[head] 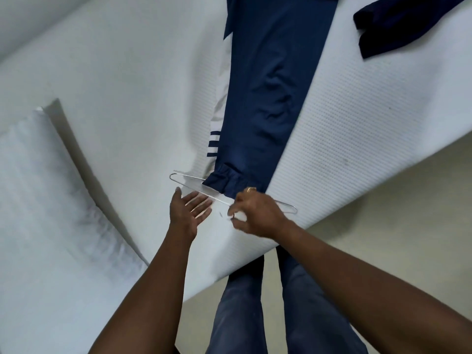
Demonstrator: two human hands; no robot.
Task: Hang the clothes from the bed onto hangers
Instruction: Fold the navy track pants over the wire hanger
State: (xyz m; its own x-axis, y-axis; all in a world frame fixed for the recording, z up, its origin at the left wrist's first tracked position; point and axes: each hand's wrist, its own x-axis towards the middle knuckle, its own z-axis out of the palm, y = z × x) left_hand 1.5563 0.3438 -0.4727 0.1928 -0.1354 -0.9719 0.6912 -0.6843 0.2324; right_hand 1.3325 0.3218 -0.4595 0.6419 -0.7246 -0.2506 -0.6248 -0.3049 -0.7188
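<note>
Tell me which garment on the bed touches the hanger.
The blue white-striped trousers; their cuff overlaps the wire hanger. The darker navy garment lies apart.

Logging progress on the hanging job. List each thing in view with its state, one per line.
blue track pants: flat on the bed, unhung, cuff overlapping the hanger.
hanger: lying on the bed, pinched by the right hand.
left hand: open, palm up, holding nothing.
right hand: fingers curled on the hanger.
dark navy garment: lying on the bed, unhung.
</note>
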